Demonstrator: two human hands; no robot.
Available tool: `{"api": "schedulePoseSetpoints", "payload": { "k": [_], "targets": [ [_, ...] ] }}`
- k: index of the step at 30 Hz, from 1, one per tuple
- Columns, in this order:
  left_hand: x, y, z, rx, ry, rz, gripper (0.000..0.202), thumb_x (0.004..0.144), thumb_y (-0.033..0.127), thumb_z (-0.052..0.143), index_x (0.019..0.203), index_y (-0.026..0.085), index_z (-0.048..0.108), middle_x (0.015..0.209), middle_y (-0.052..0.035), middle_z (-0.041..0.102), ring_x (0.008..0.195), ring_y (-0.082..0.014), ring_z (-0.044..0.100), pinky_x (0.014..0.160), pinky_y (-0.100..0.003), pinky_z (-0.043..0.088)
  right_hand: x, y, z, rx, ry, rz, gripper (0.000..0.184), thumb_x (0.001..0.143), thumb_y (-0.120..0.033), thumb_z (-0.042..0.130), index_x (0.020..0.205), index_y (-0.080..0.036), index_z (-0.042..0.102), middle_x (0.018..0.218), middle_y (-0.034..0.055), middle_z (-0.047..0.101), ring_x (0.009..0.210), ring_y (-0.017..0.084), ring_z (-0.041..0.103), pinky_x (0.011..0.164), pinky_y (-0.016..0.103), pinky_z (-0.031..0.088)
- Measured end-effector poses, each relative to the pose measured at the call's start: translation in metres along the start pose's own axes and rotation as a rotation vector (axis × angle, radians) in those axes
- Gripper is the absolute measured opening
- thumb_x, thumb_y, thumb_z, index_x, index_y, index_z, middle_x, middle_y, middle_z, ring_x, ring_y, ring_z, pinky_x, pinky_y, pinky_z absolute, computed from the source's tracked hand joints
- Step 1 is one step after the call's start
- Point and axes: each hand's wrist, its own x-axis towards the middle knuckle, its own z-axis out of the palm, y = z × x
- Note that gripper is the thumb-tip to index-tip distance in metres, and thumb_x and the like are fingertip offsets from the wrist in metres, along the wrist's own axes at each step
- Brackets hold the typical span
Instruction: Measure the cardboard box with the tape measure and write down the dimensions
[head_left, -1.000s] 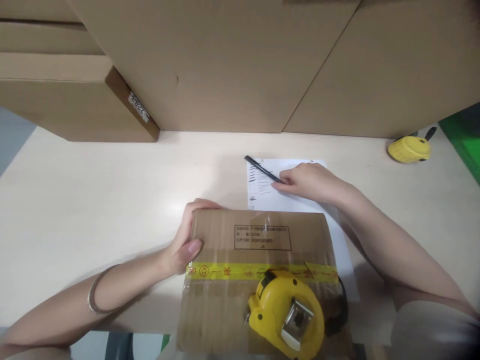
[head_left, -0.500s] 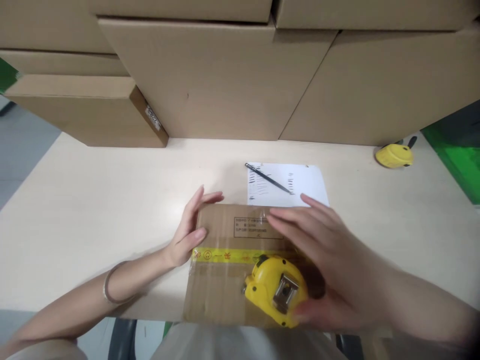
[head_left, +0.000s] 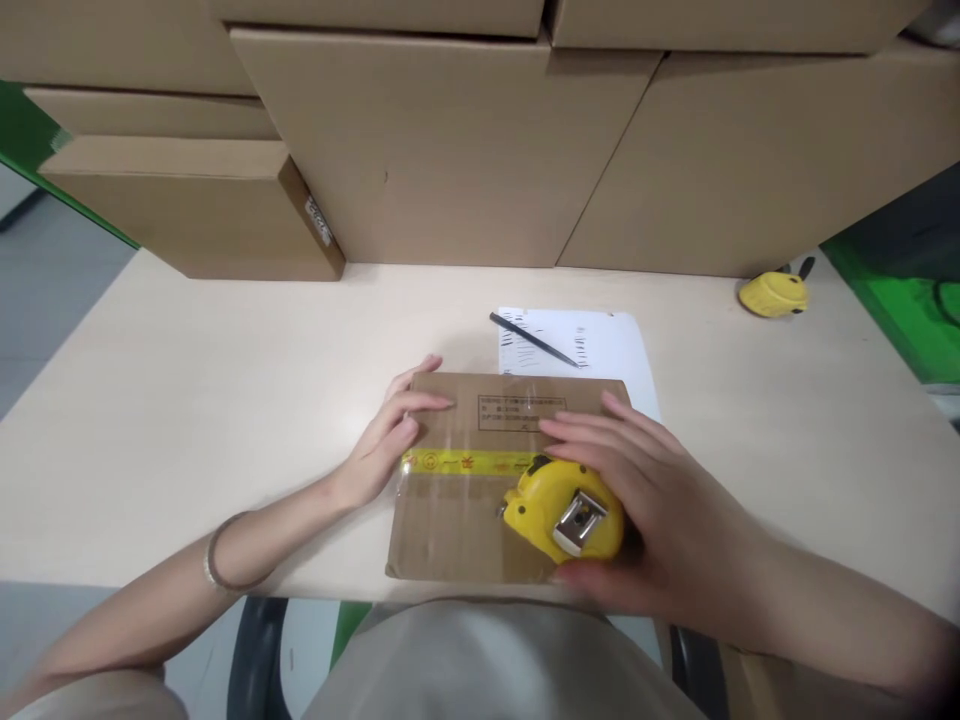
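Observation:
A flat cardboard box (head_left: pixel 457 505) with a yellow tape strip lies at the table's near edge. On its right part sits a yellow tape measure (head_left: pixel 564 509) with a metal clip. My right hand (head_left: pixel 651 510) curls around the tape measure, thumb below it and fingers above, gripping it. My left hand (head_left: pixel 386 438) rests flat on the box's upper left corner, fingers stretched out. A metal bangle circles my left wrist.
Behind the box lies a white sheet of paper (head_left: pixel 615 350) with a black pen (head_left: pixel 534 340) on it. A second yellow tape measure (head_left: pixel 774 294) sits at the far right. Large cardboard boxes (head_left: pixel 450 140) stack along the back of the beige table (head_left: pixel 187 400).
My right hand let go of the pen, came back over the box and closed around the tape measure. My left hand shifted onto the box's top. The view moved back.

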Motion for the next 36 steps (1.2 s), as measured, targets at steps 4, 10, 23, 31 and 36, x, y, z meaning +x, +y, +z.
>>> {"api": "schedulePoseSetpoints", "payload": {
  "k": [4,10,23,31,36],
  "targets": [
    [0.002,0.001,0.001,-0.030,0.010,-0.027,0.041,0.112,0.058,0.045,0.130,0.037,0.075,0.167,-0.0050,0.053,0.160,-0.0322,0.043,0.132,-0.060,0.037,0.006,-0.003,0.002,0.209,0.102,0.145,0.058,0.088,-0.040,0.085,0.136,-0.038,0.052,0.125,0.0051,0.080,0.110,0.031,0.081,0.086,0.048,0.072],
    [0.006,-0.002,0.003,-0.119,0.062,-0.113,0.057,0.111,0.068,0.038,0.121,0.029,0.079,0.162,-0.0078,0.058,0.159,-0.0336,0.046,0.137,-0.059,0.032,0.055,0.002,-0.008,0.751,-0.008,0.271,0.063,0.086,-0.043,0.088,0.133,-0.036,0.047,0.125,0.0033,0.075,0.080,0.021,0.079,0.055,0.033,0.062],
    [0.004,-0.003,-0.005,-0.227,-0.106,-0.161,0.068,0.108,0.076,0.035,0.152,0.030,0.060,0.171,-0.0098,0.047,0.165,-0.0389,0.037,0.137,-0.065,0.028,0.119,-0.034,0.004,-0.010,-0.285,-0.135,0.046,0.092,-0.019,0.067,0.138,-0.020,0.070,0.122,0.0071,0.073,0.077,0.015,0.060,0.060,0.028,0.037],
    [0.007,-0.014,-0.019,-0.049,-0.205,0.044,0.040,0.108,0.050,0.058,0.146,0.040,0.063,0.167,-0.0065,0.049,0.170,-0.0342,0.028,0.137,-0.064,0.029,0.054,0.022,-0.031,0.072,-0.184,0.058,0.044,0.089,-0.024,0.071,0.132,-0.033,0.072,0.112,0.0017,0.072,0.079,0.016,0.068,0.067,0.029,0.049],
    [0.008,-0.009,-0.018,-0.062,-0.211,0.012,0.038,0.108,0.048,0.059,0.144,0.039,0.065,0.166,-0.0070,0.050,0.169,-0.0351,0.032,0.136,-0.065,0.031,-0.004,0.062,-0.075,0.069,-0.126,0.185,0.036,0.091,-0.032,0.079,0.126,-0.037,0.073,0.106,0.0041,0.072,0.086,0.023,0.069,0.067,0.035,0.052]
  ]
}}
